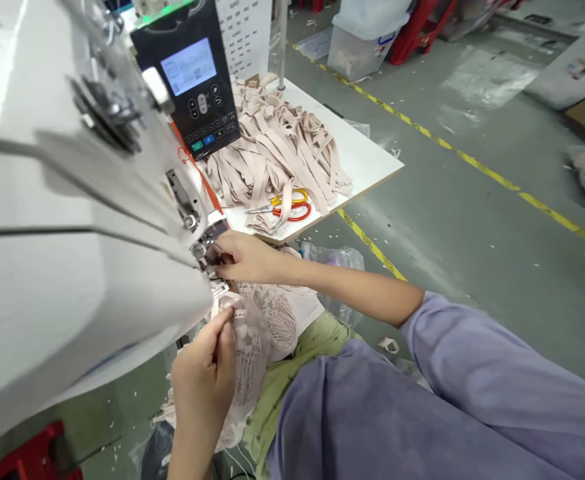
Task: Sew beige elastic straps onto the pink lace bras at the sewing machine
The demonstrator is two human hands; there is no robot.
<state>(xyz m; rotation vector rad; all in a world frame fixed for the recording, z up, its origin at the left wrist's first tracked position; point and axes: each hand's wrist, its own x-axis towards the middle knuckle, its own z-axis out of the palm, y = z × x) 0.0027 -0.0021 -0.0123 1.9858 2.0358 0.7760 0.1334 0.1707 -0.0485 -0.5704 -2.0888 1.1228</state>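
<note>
A pale pink lace bra [247, 360] hangs from the sewing machine [97, 293] down toward my lap, its upper edge near the needle area. My left hand [206, 363] is closed in a pinch on the bra's edge, just below the presser foot [219, 288]. Close beside the needle, my right hand [247, 258] has its fingers curled together; the machine parts and the fingers hide what they grip. A narrow light strip runs at the bra's edge between the foot and my left hand.
A control panel [192, 80] with a lit screen stands above the white table [372, 163]. On it lie a heap of beige fabric strips [282, 140] and scissors [292, 211] with red and yellow handles. Plastic bins [362, 47] and a red stool [417, 33] stand behind.
</note>
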